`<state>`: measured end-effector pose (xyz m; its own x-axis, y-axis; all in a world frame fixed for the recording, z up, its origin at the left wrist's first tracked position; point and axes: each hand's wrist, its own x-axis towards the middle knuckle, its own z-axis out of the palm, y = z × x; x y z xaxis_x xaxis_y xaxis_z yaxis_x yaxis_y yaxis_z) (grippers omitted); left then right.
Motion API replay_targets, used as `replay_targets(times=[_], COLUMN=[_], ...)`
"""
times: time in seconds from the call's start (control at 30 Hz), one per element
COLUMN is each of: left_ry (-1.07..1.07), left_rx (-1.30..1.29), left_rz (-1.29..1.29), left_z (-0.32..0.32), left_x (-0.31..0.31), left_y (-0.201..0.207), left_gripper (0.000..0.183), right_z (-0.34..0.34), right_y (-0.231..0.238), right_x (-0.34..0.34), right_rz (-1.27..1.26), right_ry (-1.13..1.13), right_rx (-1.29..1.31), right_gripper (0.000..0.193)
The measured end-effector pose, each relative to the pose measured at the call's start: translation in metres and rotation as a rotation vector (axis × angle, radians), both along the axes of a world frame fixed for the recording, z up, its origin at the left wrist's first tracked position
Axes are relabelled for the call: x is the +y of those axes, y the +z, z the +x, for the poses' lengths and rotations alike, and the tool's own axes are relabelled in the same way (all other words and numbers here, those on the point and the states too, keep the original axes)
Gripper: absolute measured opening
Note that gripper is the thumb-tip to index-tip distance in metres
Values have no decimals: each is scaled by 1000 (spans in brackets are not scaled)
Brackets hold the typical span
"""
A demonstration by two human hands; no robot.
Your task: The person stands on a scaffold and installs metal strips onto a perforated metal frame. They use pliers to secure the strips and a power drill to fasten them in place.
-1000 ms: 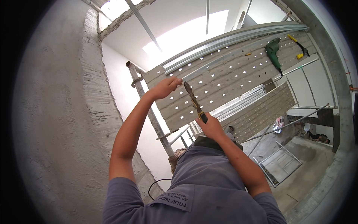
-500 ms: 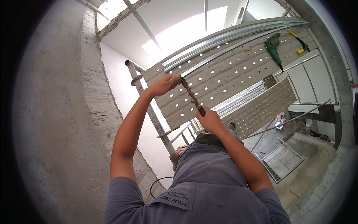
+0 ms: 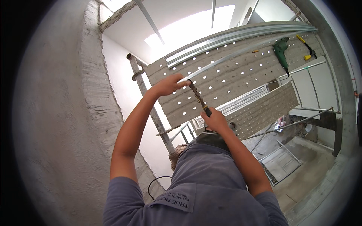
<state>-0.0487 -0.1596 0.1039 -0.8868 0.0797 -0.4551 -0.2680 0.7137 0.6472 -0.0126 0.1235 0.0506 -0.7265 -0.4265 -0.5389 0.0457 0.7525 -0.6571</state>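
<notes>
My left hand (image 3: 169,85) is closed around the near end of a long, thin galvanized metal profile (image 3: 211,64). From there the profile slants up and to the right over the perforated scaffold plank. My right hand (image 3: 216,119) grips the black and yellow handle of worn metal snips (image 3: 198,98). The dark jaws of the snips meet the profile's end right beside my left fingertips. Whether the jaws are closed on the metal is too small to tell.
The scaffold plank (image 3: 226,81) carries more metal profiles (image 3: 226,40), a green power drill (image 3: 280,51) and a yellow-and-black hand tool (image 3: 307,47). A scaffold post (image 3: 145,90) stands at left beside a rough wall (image 3: 56,113). Below right lies a metal frame (image 3: 281,162) on a lower floor.
The view has shifted slightly. Both hands, the snips and the profile's near end sit a little farther right and lower, and the profile's end stands out farther from the other profiles.
</notes>
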Motion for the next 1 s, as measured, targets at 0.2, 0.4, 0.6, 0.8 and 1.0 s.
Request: replay_targets(times=[0.2, 0.4, 0.6, 0.8, 1.0], left_ry=[4, 14, -58, -30, 8], left_rx=[-32, -119, 82, -15, 64], left_rz=[41, 170, 124, 26, -84], left_z=[20, 21, 26, 24, 27], left_x=[31, 42, 52, 61, 61], left_y=[-48, -68, -77, -53, -66], left_gripper=[54, 46, 41, 39, 37], right_z=[0, 3, 10, 9, 2], right_y=[18, 0, 1, 2, 23], right_x=[47, 67, 68, 72, 69], right_rz=[93, 79, 217, 221, 240], right_ry=[58, 114, 182, 175, 161], right_rx=[-38, 186, 212, 278, 209], right_gripper=[37, 33, 42, 32, 28])
